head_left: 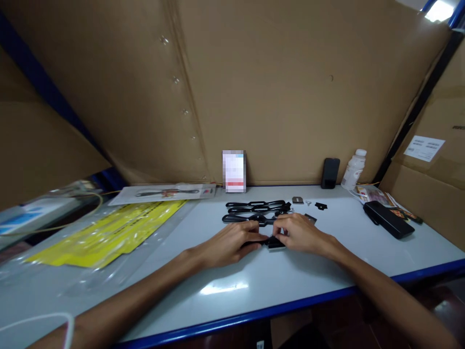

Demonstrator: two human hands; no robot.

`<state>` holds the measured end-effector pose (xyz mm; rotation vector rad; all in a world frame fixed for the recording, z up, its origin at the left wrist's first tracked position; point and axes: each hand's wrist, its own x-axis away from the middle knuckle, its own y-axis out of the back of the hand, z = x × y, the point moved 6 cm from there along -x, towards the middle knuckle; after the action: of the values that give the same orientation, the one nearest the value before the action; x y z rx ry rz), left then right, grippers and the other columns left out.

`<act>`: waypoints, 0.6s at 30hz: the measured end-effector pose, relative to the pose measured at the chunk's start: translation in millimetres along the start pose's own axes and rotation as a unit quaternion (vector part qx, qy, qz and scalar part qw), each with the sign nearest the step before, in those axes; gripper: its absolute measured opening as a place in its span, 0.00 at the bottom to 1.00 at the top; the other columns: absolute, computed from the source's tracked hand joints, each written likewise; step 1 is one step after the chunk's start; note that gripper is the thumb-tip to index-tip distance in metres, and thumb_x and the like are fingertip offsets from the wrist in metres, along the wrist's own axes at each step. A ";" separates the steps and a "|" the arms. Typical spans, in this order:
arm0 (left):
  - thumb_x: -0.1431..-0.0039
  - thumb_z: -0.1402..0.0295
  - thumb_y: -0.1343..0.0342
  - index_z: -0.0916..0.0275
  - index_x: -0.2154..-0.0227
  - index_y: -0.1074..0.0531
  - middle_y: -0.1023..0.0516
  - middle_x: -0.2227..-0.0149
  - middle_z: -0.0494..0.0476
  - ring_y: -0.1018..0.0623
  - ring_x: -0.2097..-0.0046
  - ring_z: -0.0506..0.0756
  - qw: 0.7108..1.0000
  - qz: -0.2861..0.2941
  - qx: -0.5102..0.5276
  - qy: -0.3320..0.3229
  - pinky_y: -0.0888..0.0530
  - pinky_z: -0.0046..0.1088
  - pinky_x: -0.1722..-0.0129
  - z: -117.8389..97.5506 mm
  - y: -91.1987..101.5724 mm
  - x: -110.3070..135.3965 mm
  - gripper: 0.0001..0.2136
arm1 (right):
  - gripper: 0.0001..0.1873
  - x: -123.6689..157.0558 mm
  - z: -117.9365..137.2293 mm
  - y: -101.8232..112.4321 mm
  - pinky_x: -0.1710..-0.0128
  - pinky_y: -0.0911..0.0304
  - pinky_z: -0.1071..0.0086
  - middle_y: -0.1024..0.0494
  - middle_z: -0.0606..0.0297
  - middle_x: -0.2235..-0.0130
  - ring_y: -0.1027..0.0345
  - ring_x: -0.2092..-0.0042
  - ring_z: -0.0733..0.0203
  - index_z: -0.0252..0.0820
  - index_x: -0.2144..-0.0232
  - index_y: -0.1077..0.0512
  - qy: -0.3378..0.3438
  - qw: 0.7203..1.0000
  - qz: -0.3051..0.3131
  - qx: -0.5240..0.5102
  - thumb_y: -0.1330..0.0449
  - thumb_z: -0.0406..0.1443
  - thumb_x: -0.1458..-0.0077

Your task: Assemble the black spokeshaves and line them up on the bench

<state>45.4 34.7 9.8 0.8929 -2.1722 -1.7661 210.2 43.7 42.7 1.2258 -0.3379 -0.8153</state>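
My left hand (238,241) is closed on the dark handle of a black tool, low over the table. At the tool's other end is a flat, wide black head (276,244) with a pale lower edge. The thumb and fingers of my right hand (301,232) are pinched on that head; the fingers hide what exactly they press. Just beyond my hands lie several long black handles (241,219) with slotted middles, side by side. Small loose pieces sit farther right: a grey metal plate (297,199), tiny screws (308,203) and a black bracket (321,206).
A pixelated white card (234,172) leans on the cardboard back wall (276,97). A phone (330,173), a bottle (354,169) and a black case (388,219) stand or lie right. Yellow sheets (112,232) in clear plastic cover the left. The table's blue edge (232,318) is nearest me.
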 end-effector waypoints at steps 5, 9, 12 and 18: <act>0.26 0.68 0.50 0.57 0.44 0.21 0.24 0.59 0.60 0.22 0.59 0.58 1.000 -0.002 0.004 0.002 0.25 0.34 0.59 2.5 -0.6 0.8 0.16 | 0.16 -2.2 -7.1 -4.2 0.61 0.40 0.66 0.17 0.63 0.61 0.27 0.60 0.58 0.44 0.60 0.20 0.001 1.000 -0.004 -0.021 0.43 0.24 0.42; 0.26 0.68 0.50 0.57 0.44 0.21 0.24 0.58 0.60 0.22 0.59 0.59 1.000 0.000 0.005 0.001 0.25 0.35 0.58 1.8 -0.9 0.5 0.16 | 0.18 -2.3 -5.9 -7.4 0.59 0.39 0.66 0.18 0.63 0.60 0.27 0.58 0.58 0.45 0.63 0.19 0.027 0.999 -0.009 -0.014 0.44 0.22 0.44; 0.26 0.69 0.50 0.57 0.44 0.21 0.23 0.58 0.60 0.22 0.59 0.59 1.000 -0.006 0.007 -0.004 0.25 0.35 0.59 1.5 -1.0 0.3 0.15 | 0.19 -1.6 -4.9 -7.0 0.60 0.39 0.67 0.19 0.62 0.61 0.28 0.57 0.58 0.44 0.65 0.19 0.032 0.999 -0.014 -0.007 0.45 0.21 0.45; 0.26 0.68 0.49 0.56 0.44 0.22 0.24 0.60 0.58 0.22 0.60 0.57 1.000 -0.007 -0.003 -0.004 0.26 0.32 0.60 1.9 -0.8 1.2 0.15 | 0.19 -0.9 -1.7 -4.0 0.61 0.40 0.67 0.19 0.63 0.60 0.28 0.60 0.60 0.44 0.66 0.19 0.027 1.000 -0.004 -0.008 0.45 0.21 0.45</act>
<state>43.7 35.5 8.4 0.9040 -2.1699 -1.7856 209.1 45.2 38.5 1.2321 -0.2816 -0.7880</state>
